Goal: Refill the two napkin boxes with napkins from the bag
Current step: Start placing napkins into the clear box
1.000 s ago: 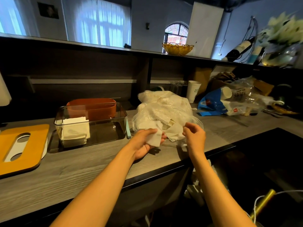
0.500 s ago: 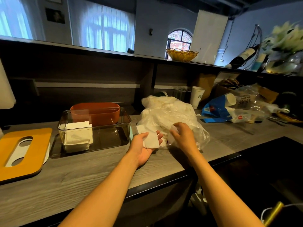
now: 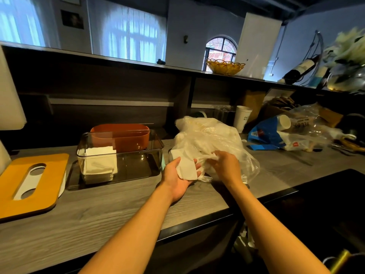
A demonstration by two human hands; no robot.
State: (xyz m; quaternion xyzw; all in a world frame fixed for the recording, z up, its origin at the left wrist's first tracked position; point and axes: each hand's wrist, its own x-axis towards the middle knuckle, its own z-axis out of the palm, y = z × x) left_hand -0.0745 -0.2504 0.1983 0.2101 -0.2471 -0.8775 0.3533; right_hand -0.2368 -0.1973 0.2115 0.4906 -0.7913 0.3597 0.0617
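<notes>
Presently, left hand (image 3: 177, 176) palm-up, fingers relaxed, a white napkin (image 3: 186, 169) lying across it. Right hand (image 3: 225, 167) fingers curled, pinching crumpled plastic of the napkin bag (image 3: 213, 139), beside the clear napkin box (image 3: 120, 155).

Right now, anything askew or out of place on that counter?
The yellow lid lies off its box, overhanging the counter's front edge. In the clear box, the napkin stack fills only the left end. Nothing spilled or damaged.
</notes>
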